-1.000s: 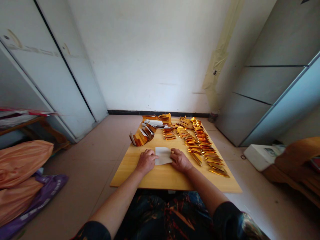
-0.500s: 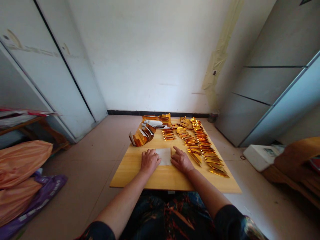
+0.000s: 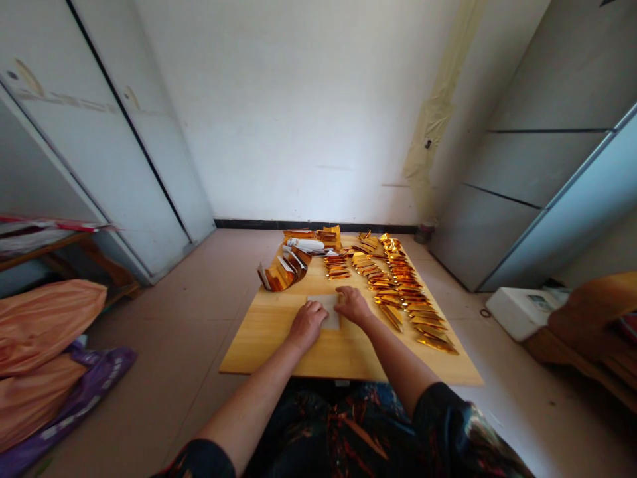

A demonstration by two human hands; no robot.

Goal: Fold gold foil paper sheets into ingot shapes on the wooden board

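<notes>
2 hands (image 3: 330, 317) on flat white paper (image 3: 331, 318); shiny gold folds (image 3: 405, 282) alongside.

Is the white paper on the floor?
No, the paper lies on the table, with the left hand and right hand on it.

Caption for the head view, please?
Two hands on pale paper, golden folded pieces in rows alongside.

paper (image 3: 331, 313) partly covered, orange bag (image 3: 50, 318) cropped
</notes>
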